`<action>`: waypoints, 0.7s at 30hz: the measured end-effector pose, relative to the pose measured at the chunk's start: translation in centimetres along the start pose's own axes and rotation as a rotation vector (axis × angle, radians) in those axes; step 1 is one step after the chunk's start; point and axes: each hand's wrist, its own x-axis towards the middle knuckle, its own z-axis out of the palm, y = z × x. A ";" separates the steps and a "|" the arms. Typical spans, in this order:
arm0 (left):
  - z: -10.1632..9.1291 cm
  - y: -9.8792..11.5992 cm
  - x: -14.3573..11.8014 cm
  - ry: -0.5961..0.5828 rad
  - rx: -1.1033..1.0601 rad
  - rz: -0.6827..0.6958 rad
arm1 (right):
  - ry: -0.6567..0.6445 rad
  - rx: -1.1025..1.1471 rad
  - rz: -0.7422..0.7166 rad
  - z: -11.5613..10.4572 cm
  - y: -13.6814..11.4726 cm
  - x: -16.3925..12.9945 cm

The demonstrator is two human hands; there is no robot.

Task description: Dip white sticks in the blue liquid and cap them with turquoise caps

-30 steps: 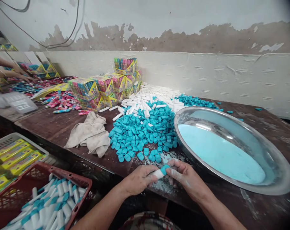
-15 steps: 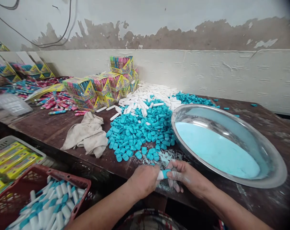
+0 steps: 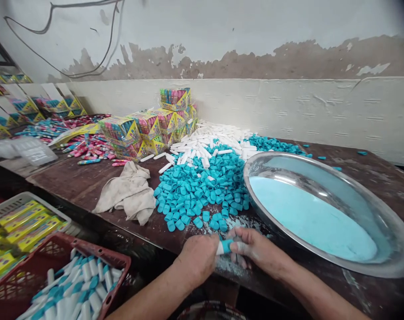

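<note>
**Teal cap closing down onto white tube at the bench edge**

Over the last second the two hands are drawing closer together: the white stretch of tube showing between them is shrinking, and the left hand is now swallowing nearly all of the barrel. Judging from that, the cap is being seated and this piece looks close to finished. The left hand's fingers are curling shut around the white tube, while the right hand is pinching the teal cap between thumb and fingertips, its other fingers pressing down against the dark wooden table. The tube is lying roughly level, just above the near edge of the table, over a patch of spilled pale powder.

The tube is a short white plastic cylinder, the cap a stubby teal sleeve of the same kind as the heap of loose teal caps lying just beyond the hands. Farther back, uncapped white tubes are piling up against the wall. To the right, a wide steel basin is holding light blue powder. To the left, a crumpled cloth is resting on the table, and at the near left a red basket is filling with capped tubes.
</note>
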 end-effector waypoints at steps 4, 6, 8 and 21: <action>-0.5 -2.7 -0.6 0.091 -0.048 -0.184 | 0.243 -0.481 -0.159 -1.8 -0.1 1.8; -0.5 -3.9 -0.8 0.122 -0.058 -0.238 | 0.279 -0.787 -0.185 -1.9 0.1 2.7; -0.4 -4.5 -0.9 0.151 -0.062 -0.243 | 0.264 -1.053 -0.193 -1.7 0.2 3.2; 0.6 -4.0 -0.2 0.153 -0.148 -0.180 | 0.240 -1.494 -0.363 -0.4 0.3 4.5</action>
